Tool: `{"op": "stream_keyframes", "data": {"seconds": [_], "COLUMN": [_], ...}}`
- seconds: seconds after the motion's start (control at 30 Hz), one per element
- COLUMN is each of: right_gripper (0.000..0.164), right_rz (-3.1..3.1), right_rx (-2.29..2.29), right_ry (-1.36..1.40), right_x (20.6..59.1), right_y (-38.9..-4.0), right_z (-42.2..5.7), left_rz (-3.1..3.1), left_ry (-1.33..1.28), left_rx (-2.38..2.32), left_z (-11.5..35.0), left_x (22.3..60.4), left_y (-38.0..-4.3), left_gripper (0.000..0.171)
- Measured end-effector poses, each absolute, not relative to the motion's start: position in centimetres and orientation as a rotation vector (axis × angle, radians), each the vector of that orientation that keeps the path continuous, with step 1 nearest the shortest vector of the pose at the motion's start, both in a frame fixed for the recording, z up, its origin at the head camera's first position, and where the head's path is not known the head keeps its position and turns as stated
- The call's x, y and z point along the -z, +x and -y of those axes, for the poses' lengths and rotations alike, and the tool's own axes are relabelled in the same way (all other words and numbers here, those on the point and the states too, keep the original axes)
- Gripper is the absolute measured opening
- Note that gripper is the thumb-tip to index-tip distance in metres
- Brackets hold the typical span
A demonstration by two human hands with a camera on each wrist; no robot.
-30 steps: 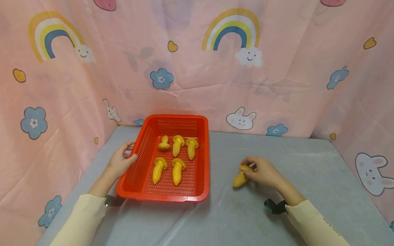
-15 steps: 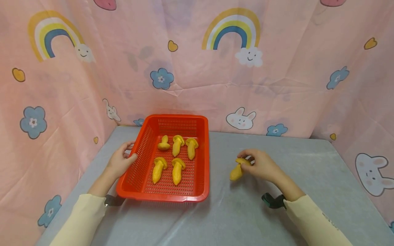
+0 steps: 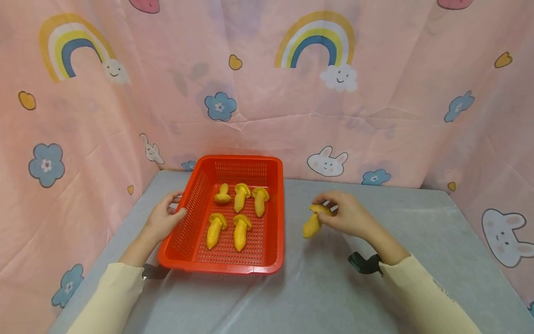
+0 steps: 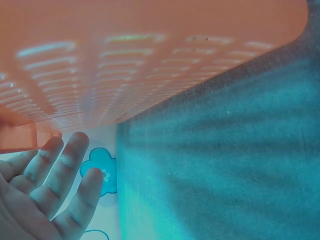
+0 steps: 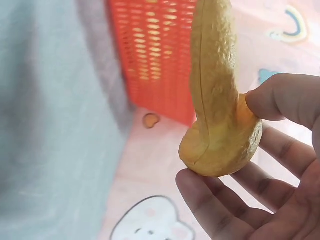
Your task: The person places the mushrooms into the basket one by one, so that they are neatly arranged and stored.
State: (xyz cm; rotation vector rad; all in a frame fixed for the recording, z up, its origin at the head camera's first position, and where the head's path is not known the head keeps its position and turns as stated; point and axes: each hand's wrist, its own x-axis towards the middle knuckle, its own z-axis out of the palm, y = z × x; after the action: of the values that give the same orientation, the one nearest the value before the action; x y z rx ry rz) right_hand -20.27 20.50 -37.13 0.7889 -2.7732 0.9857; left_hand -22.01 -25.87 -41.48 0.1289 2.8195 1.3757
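My right hand (image 3: 346, 215) pinches a yellow mushroom (image 3: 312, 225) over the table, right of the red basket (image 3: 221, 266). In the right wrist view, thumb and fingers hold the cap of this mushroom (image 5: 215, 100), and its thick stem points away from the palm. Inside the basket lie several more yellow mushrooms (image 3: 214, 232), spaced apart. My left hand (image 3: 162, 220) is at the basket's left side, its thumb resting on the rim and its other fingers outside. The left wrist view shows these fingers (image 4: 70, 160) loosely extended below the rim; the thumb is hidden there.
A grey cloth covers the table (image 3: 317, 287). Pink patterned curtain (image 3: 258, 93) hangs behind the table and along both sides. A dark device (image 3: 365, 263) is strapped at the right wrist, another (image 3: 155, 271) at the left.
The right hand has lifted the mushroom and carried it left and away from me, nearer the basket. The left hand, the basket and the mushrooms inside stay put.
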Motion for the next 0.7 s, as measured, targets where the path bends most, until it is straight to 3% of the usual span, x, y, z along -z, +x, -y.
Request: {"op": "stream_keyframes", "data": {"seconds": [0.7], "right_gripper": [0.021], "right_rz": [2.744], "right_rx": [-0.936], "right_ry": [1.063], "right_x": [33.4], "right_y": [-22.0], "right_z": [-14.2], "left_rz": [-2.832], "left_ry": [0.13], "left_rx": [-1.39], "left_z": [25.8], "left_x": [41.4], "left_y": [-22.0], "left_gripper": [0.056]}}
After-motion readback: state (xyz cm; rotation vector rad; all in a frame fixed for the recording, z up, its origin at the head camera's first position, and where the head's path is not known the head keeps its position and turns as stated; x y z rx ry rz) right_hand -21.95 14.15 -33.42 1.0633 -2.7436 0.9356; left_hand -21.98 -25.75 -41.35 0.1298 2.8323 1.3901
